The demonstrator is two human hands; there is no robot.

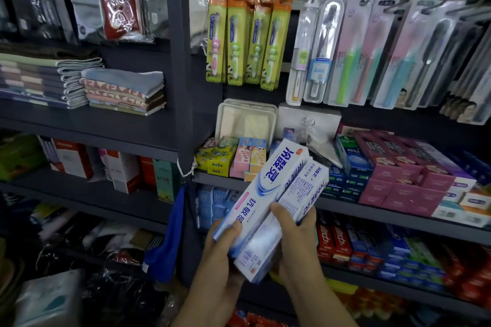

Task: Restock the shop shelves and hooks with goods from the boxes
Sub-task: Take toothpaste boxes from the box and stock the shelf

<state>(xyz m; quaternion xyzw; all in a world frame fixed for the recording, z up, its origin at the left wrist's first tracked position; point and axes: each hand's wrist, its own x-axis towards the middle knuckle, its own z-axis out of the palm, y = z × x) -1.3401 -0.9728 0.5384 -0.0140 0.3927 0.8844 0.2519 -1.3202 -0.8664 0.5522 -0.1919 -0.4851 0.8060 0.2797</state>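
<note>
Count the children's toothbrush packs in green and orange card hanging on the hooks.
4, side by side on the hooks left of the clear adult packs: pink-handled one leftmost, then three green-handled ones. More may hang hidden behind each.

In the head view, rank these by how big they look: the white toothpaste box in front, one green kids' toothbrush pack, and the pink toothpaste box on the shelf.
1. White toothpaste box, though nearest the camera.
2. Green kids' toothbrush pack.
3. Pink toothpaste box.
</note>
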